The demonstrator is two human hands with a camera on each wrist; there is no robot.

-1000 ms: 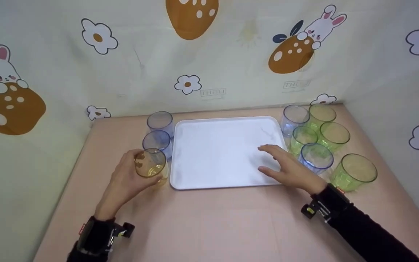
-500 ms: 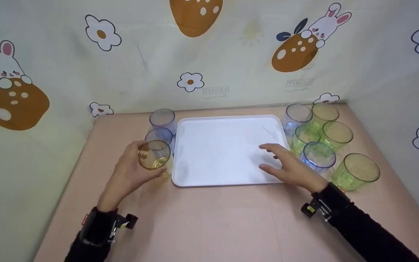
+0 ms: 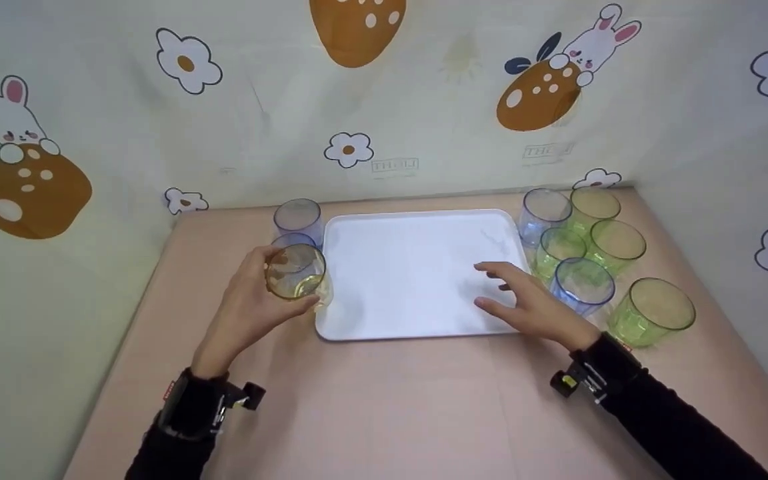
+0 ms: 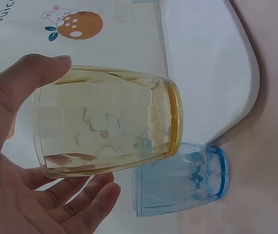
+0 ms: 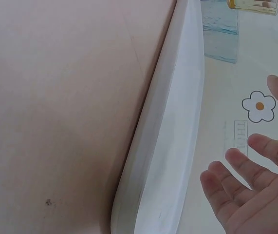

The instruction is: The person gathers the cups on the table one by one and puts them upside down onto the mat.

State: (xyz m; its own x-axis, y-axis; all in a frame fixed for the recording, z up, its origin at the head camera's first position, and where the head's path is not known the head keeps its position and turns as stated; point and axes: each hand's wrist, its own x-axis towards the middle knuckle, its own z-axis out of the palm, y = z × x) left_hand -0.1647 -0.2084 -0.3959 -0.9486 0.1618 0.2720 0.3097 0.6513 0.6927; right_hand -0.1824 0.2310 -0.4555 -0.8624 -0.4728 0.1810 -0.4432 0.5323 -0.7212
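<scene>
My left hand [image 3: 251,300] grips an amber see-through tumbler [image 3: 296,272] between thumb and fingers. In the left wrist view the tumbler [image 4: 109,122] is raised clear of the pink tabletop, near a corner of the white tray [image 4: 212,63]. Seen from the head, it overlaps the left edge of the tray [image 3: 417,280] and partly hides a blue tumbler [image 3: 291,241] behind it. My right hand [image 3: 531,303] hovers over the tray's right side, thumb and fingers apart, holding nothing. In the right wrist view those spread fingers [image 5: 255,165] show beside the tray's rim.
Another blue tumbler [image 3: 297,220] stands at the tray's back left. To the right are a blue tumbler [image 3: 583,288], a second blue one [image 3: 545,217] and several green tumblers [image 3: 651,313]. A patterned cloth wall [image 3: 257,133] rises behind the table [image 3: 391,413].
My left hand has lifted the amber tumbler and carried it forward and right, to the tray's left edge. My right hand stays about where it was.
</scene>
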